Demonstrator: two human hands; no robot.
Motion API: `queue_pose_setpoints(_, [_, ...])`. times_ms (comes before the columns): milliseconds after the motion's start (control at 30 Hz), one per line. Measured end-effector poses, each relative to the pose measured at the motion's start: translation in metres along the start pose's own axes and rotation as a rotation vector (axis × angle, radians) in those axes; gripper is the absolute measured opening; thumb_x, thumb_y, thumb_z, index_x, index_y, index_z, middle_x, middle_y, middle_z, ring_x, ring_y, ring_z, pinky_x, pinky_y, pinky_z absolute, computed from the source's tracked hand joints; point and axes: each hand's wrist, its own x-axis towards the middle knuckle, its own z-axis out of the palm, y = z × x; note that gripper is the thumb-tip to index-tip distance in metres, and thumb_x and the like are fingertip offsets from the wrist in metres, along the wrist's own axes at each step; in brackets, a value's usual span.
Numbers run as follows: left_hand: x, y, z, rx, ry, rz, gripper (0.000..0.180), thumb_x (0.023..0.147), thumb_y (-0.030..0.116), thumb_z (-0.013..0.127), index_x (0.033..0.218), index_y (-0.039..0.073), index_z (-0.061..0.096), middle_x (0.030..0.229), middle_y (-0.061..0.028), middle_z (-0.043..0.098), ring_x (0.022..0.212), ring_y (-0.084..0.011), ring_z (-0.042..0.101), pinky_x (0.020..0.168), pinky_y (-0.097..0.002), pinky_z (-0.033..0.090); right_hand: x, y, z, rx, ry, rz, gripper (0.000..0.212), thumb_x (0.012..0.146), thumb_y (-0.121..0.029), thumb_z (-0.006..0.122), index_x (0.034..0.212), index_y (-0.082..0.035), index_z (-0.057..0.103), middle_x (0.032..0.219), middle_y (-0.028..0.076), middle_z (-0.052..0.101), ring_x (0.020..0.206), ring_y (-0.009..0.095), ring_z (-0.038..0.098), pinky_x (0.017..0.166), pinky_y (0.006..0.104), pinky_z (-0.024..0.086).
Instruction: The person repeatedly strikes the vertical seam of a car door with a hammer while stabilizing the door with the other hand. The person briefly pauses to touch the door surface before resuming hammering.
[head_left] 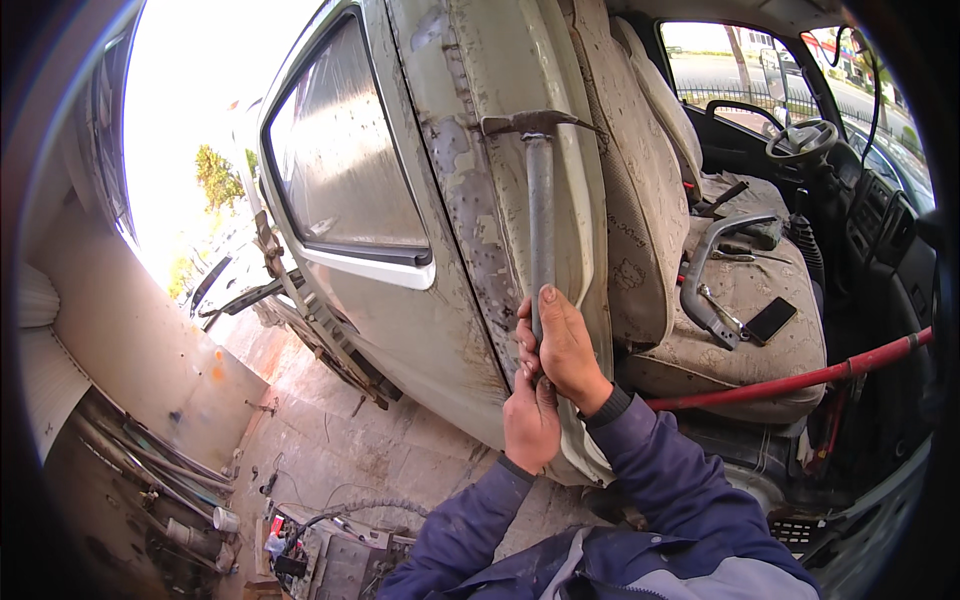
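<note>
A long-handled hammer (541, 205) with a slim, pointed head is held upright in front of the worn, patchy cab pillar (470, 180). I cannot tell whether its head touches the metal. My right hand (570, 350) wraps round the lower handle, thumb lying up along it. Just below and to the left, my left hand (532, 425) is closed round the butt end, pressed against the right hand. Its fingers are partly hidden.
Right of the pillar is a patterned seat (700, 350) with a grey curved handle (710, 280), a phone (771, 320) and several tools on it. A red bar (800, 384) crosses in front of it. Assorted parts (340, 555) lie on the floor at lower left.
</note>
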Motion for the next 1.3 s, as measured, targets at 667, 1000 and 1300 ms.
queue_pose_setpoints(667, [0.016, -0.017, -0.041, 0.166, -0.118, 0.327, 0.021, 0.105, 0.016, 0.069, 0.114, -0.001, 0.061, 0.087, -0.0295, 0.067, 0.080, -0.0569, 0.067, 0.065, -0.0572, 0.053, -0.024, 0.023, 0.017, 0.169, 0.204, -0.349, 0.059, 0.119, -0.061, 0.037, 0.110, -0.005, 0.052, 0.069, 0.003, 0.050, 0.051, 0.011, 0.047, 0.048, 0.0302, 0.042])
queue_pose_setpoints(1000, [0.001, 0.004, 0.015, 0.063, 0.007, 0.243, 0.027, 0.113, 0.026, 0.062, 0.114, -0.001, 0.059, 0.088, -0.0303, 0.069, 0.083, -0.0558, 0.069, 0.067, -0.0579, 0.055, -0.022, -0.005, -0.016, -0.023, 0.145, -0.105, 0.054, 0.121, -0.056, 0.041, 0.104, -0.006, 0.053, 0.071, 0.002, 0.052, 0.052, 0.010, 0.048, 0.048, 0.0290, 0.042])
queue_pose_setpoints(1300, [0.009, 0.001, 0.001, 0.041, 0.134, 0.309, 0.023, 0.113, 0.021, 0.059, 0.121, -0.001, 0.063, 0.093, -0.0294, 0.070, 0.084, -0.0564, 0.069, 0.068, -0.0569, 0.055, -0.019, 0.008, 0.005, -0.180, 0.129, -0.103, 0.051, 0.121, -0.052, 0.045, 0.098, -0.007, 0.053, 0.071, 0.000, 0.051, 0.053, 0.009, 0.048, 0.048, 0.0274, 0.041])
